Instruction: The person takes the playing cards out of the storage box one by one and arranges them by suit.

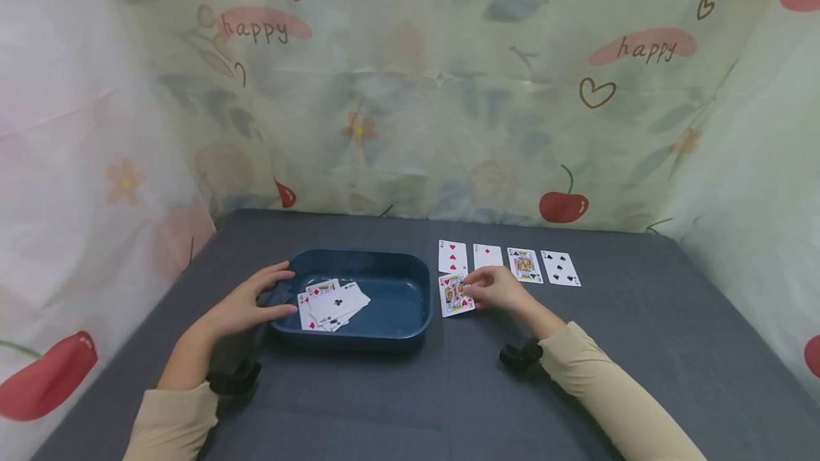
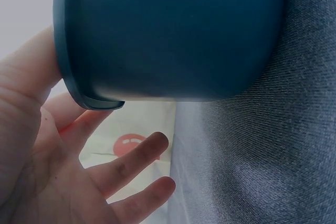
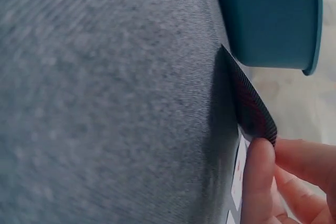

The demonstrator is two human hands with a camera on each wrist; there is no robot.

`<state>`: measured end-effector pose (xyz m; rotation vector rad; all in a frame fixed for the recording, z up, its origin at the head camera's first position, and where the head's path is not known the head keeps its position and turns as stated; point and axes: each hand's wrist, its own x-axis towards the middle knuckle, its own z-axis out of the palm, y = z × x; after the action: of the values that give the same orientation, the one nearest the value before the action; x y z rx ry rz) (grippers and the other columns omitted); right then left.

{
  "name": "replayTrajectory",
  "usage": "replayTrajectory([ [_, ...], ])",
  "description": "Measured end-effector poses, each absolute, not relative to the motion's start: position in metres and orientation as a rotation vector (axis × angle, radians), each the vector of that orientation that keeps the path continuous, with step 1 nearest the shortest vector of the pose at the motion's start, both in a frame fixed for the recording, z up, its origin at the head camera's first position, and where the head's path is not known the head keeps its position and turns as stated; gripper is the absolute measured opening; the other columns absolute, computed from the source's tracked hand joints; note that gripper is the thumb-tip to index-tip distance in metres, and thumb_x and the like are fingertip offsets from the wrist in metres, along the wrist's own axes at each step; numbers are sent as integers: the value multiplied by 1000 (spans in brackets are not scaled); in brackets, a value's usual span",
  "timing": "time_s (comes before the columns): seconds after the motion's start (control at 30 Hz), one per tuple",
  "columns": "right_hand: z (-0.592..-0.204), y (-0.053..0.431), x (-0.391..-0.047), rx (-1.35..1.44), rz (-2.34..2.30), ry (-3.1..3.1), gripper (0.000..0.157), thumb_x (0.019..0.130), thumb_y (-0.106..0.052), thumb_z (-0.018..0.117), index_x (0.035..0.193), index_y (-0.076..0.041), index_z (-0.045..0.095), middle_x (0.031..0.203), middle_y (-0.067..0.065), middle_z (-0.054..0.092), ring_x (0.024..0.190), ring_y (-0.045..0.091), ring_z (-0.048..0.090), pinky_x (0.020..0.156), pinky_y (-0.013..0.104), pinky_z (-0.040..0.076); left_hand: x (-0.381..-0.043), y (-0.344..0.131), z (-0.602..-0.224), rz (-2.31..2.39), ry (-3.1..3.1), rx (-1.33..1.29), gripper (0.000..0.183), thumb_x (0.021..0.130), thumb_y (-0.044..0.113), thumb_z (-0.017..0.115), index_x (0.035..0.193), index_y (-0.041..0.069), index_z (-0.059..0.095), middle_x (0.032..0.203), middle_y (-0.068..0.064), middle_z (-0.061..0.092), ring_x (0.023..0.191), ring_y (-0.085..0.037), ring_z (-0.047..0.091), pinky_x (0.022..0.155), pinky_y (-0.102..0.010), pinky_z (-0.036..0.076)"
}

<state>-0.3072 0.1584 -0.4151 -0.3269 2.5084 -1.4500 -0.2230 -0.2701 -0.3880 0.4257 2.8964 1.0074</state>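
Note:
My left hand (image 1: 250,301) grips the left end of a dark blue tray (image 1: 359,336), thumb and fingers over its rim (image 2: 73,85); two of its fingers stretch out loose past the corner. Inside the tray lies a loose pile of playing cards (image 1: 336,303), faces up. Just right of the tray, my right hand (image 1: 496,289) pinches a red king card (image 1: 453,295) at its right side between thumb and fingers. The right wrist view shows this card (image 3: 252,103) tilted, its pinched edge raised above the cloth and its far edge low by the tray.
Behind the king lies a row of face-up cards: a hearts card (image 1: 452,256), a diamond card (image 1: 487,255) partly behind my right hand, a black face card (image 1: 525,265) and a spades card (image 1: 560,269). Grey cloth (image 1: 359,404) covers the table; patterned curtains (image 1: 423,126) surround it.

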Motion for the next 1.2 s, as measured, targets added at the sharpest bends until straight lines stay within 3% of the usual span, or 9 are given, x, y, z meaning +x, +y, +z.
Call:
replayTrajectory([
  [0.27,-419,156,-305,-312,-1394,2505,21,81,-3,66,97,8,58,67,2,62,53,7,57,53,24,55,-223,-270,-388,1005,2897,408,69,85,35,66,139,2,39,152,-23,22,130,-51,34,103,-64,32],
  [0.67,-417,151,-302,-278,-1330,2545,20,81,-6,67,97,3,58,66,2,59,56,9,58,54,27,56,-221,-272,-388,1011,2886,402,69,86,35,65,139,2,38,152,-23,21,130,-51,33,103,-65,31],
  [0.93,-413,151,-305,-292,-1317,2563,23,83,-5,65,102,5,57,70,6,60,59,10,58,54,28,56,-221,-273,-388,1013,2893,416,68,86,35,66,139,2,39,152,-22,22,130,-51,34,102,-65,32],
  [1.2,-373,139,-311,-530,-1244,2656,26,85,-11,65,105,4,60,82,13,60,63,14,61,58,30,57,-223,-271,-389,1019,2892,429,69,85,37,66,139,2,39,152,-22,22,130,-51,34,102,-64,33],
])
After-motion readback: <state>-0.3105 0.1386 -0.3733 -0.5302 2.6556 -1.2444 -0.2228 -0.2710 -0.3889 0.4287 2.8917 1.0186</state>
